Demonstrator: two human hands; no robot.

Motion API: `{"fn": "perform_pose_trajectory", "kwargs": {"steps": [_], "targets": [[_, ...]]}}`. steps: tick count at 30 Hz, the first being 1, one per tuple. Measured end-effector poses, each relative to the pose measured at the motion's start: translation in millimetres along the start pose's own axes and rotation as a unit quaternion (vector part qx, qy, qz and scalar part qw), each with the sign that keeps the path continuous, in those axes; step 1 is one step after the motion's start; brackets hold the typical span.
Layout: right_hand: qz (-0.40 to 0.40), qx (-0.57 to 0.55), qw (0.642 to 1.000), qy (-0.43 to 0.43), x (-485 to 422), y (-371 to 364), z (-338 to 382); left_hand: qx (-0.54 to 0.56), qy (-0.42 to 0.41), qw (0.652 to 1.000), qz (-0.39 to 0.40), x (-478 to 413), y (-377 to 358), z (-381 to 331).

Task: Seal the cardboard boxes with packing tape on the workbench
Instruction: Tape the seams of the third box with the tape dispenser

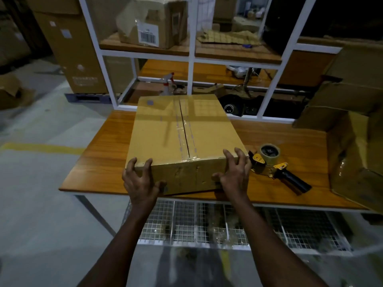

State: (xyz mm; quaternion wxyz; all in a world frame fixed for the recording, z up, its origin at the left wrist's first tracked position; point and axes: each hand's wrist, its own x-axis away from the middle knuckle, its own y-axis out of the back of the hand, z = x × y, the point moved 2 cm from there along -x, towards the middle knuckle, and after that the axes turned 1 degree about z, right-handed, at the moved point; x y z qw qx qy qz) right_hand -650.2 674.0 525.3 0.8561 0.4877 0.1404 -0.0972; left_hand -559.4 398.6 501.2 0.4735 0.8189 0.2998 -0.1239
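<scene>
A closed brown cardboard box (165, 133) lies on the wooden workbench (97, 162), with clear tape running along its centre seam. My left hand (141, 181) grips the box's near left corner, fingers curled over the top edge and thumb on the front face. At the near right corner my right hand (234, 172) grips the same way. A yellow tape dispenser (273, 164) with a black handle and a roll of tape lies on the bench just right of the box, untouched.
Open cardboard boxes (352, 141) are stacked at the bench's right end. A white-framed shelf (191, 59) behind holds a labelled box, a spray bottle and cables. A wire mesh shelf (207, 222) sits under the bench. Concrete floor lies to the left.
</scene>
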Motion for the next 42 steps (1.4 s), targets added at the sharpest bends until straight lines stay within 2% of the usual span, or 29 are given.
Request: {"fn": "perform_pose_trajectory", "kwargs": {"steps": [7,12,16,19,26,32,35,38,40,42], "targets": [[-0.102,0.037,0.994,0.012,33,81,-25,0.029,-0.029,0.998,-0.048,34,34,-74],[-0.182,0.044,0.982,0.012,30,180,-50,0.076,-0.081,0.99,-0.092,29,51,-161],[-0.25,0.051,0.967,0.001,16,282,-74,0.129,-0.123,0.978,-0.112,10,63,-257],[-0.32,0.078,0.944,-0.023,11,365,-100,0.161,-0.185,0.961,-0.129,-5,73,-341],[-0.407,0.106,0.902,-0.099,17,529,-186,0.21,-0.281,0.931,-0.098,-23,69,-537],[-0.439,0.114,0.874,-0.176,38,597,-270,0.196,-0.329,0.924,0.009,-4,25,-663],[-0.385,0.106,0.881,-0.254,46,584,-309,0.158,-0.35,0.917,0.109,4,-11,-690],[-0.277,0.154,0.894,-0.316,53,564,-330,0.103,-0.374,0.886,0.254,10,-44,-693],[-0.24,0.17,0.898,-0.327,51,564,-330,0.079,-0.383,0.875,0.283,5,-50,-692],[-0.24,0.163,0.895,-0.339,46,567,-320,0.054,-0.392,0.877,0.272,2,-48,-689]]}}
